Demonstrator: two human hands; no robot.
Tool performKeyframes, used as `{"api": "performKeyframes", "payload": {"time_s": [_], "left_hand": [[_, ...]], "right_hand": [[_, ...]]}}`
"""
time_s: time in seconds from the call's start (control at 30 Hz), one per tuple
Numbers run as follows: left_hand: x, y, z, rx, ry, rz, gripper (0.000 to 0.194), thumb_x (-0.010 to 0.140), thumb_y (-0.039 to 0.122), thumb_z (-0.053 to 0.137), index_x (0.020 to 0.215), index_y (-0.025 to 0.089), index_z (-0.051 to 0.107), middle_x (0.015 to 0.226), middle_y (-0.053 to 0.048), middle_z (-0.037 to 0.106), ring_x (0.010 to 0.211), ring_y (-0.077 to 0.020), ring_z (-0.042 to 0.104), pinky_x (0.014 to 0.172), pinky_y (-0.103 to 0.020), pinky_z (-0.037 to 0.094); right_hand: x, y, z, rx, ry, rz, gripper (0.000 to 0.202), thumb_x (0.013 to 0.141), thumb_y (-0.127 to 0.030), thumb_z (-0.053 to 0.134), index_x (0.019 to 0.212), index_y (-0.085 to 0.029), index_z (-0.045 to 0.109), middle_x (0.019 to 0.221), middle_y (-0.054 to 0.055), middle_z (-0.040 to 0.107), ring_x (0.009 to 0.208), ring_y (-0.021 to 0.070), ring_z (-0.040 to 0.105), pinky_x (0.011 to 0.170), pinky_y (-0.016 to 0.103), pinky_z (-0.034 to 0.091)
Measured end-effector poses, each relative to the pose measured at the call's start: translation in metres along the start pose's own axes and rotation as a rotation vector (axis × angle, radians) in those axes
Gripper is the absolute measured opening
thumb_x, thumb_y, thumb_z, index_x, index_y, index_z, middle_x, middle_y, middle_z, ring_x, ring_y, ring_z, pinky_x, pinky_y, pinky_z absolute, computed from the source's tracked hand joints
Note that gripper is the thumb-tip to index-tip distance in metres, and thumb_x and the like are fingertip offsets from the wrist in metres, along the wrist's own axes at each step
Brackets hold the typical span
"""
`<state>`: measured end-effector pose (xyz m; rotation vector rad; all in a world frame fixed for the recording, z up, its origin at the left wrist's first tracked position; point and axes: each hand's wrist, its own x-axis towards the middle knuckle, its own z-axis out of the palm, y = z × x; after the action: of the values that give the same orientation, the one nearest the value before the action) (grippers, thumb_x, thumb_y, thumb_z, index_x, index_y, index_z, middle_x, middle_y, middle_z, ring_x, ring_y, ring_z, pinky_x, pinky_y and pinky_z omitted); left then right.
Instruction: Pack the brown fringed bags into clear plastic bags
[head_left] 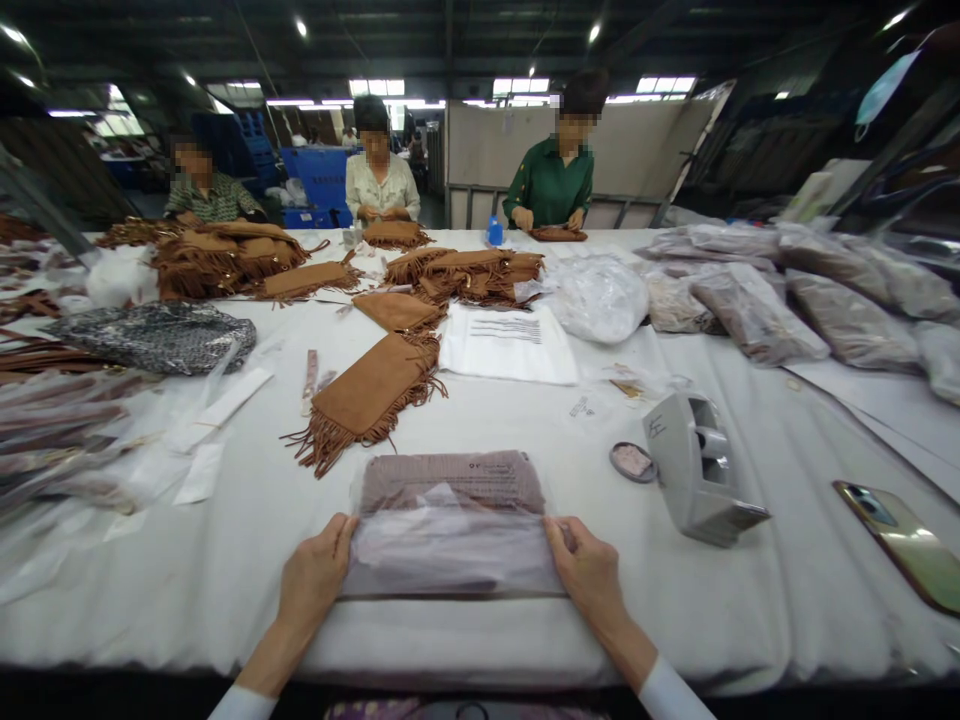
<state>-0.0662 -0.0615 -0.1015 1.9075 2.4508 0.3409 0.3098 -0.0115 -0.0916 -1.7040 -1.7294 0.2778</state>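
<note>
A clear plastic bag (450,550) with dark printing lies flat on the white table (660,630) before me. Something brownish and soft-looking shows through it; the plastic hides its details. My left hand (319,565) pinches the bag's left edge between thumb and fingers. On the opposite edge, my right hand (585,560) grips the plastic in the same way. Just beyond the bag lies a brown fringed suede bag (367,390), with another fringed piece (397,310) partly behind it. White printed plastic bags (506,345) are stacked farther back.
To the right stand a grey tape dispenser (694,470), a small round dish (632,461) and a phone (900,540). Filled plastic packages (757,310) pile up at the far right. A patterned bundle (154,337) lies left. Three co-workers sit or stand across the table.
</note>
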Motion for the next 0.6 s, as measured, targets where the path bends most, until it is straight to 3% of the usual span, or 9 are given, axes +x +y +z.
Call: {"api": "performKeyframes", "payload": {"time_s": [0.1,0.2,0.27,0.33,0.4,0.5,0.6], "left_hand": [[0.002,0.000,-0.011,-0.065,0.089,0.077,0.025,0.094,0.037,0.042,0.083,0.022,0.058,0.065,0.000,0.063,0.058,-0.0163,0.059,0.053,-0.024,0.035],[-0.005,0.018,-0.027,-0.185,0.447,0.182,0.018,0.091,0.029,0.049,0.100,0.019,0.060,0.092,-0.008,0.067,0.083,-0.0209,0.063,0.074,-0.032,0.047],[-0.016,0.046,-0.037,-0.280,0.601,0.369,0.023,0.089,0.019,0.051,0.111,0.018,0.058,0.103,-0.010,0.066,0.097,-0.0218,0.061,0.087,-0.037,0.048],[-0.028,0.084,-0.043,-0.322,0.482,0.699,0.033,0.089,0.015,0.051,0.120,0.022,0.055,0.114,-0.009,0.064,0.110,-0.0203,0.057,0.098,-0.039,0.043],[-0.035,0.119,-0.042,-0.212,0.268,0.945,0.041,0.091,0.033,0.051,0.131,0.026,0.048,0.135,-0.008,0.054,0.127,-0.0245,0.045,0.108,-0.048,0.032],[-0.030,0.148,-0.027,-0.076,0.087,1.003,0.072,0.083,0.066,0.044,0.143,0.028,0.033,0.149,-0.008,0.038,0.138,-0.0328,0.029,0.110,-0.056,0.023],[-0.019,0.149,-0.009,-0.033,0.007,0.960,0.076,0.079,0.072,0.042,0.145,0.036,0.028,0.152,-0.007,0.032,0.139,-0.0361,0.024,0.110,-0.060,0.017]], "right_hand": [[-0.001,-0.001,0.000,-0.009,0.027,-0.012,0.046,0.089,-0.055,0.043,0.070,-0.018,0.063,0.049,-0.001,0.056,0.042,0.0119,0.051,0.050,0.023,0.034],[-0.002,-0.003,0.000,0.005,0.033,-0.013,0.045,0.089,-0.054,0.043,0.071,-0.019,0.062,0.050,0.000,0.058,0.044,0.0122,0.052,0.050,0.023,0.034],[-0.003,-0.005,-0.002,0.013,0.031,-0.009,0.044,0.089,-0.054,0.043,0.071,-0.019,0.062,0.052,0.001,0.060,0.046,0.0128,0.054,0.052,0.023,0.035],[-0.004,-0.007,-0.003,0.011,0.025,-0.004,0.044,0.090,-0.053,0.042,0.071,-0.019,0.062,0.053,0.002,0.061,0.046,0.0131,0.054,0.052,0.023,0.035],[-0.005,-0.009,-0.004,-0.003,0.012,0.007,0.044,0.090,-0.053,0.041,0.070,-0.019,0.061,0.055,0.002,0.062,0.046,0.0132,0.053,0.053,0.024,0.035],[-0.004,-0.012,-0.004,-0.026,-0.012,0.024,0.040,0.089,-0.051,0.043,0.071,-0.020,0.060,0.057,0.003,0.063,0.048,0.0143,0.055,0.054,0.025,0.035],[0.002,-0.011,-0.003,-0.102,-0.024,0.094,0.030,0.087,-0.047,0.049,0.082,-0.020,0.060,0.061,0.003,0.065,0.054,0.0174,0.060,0.055,0.025,0.036]]}}
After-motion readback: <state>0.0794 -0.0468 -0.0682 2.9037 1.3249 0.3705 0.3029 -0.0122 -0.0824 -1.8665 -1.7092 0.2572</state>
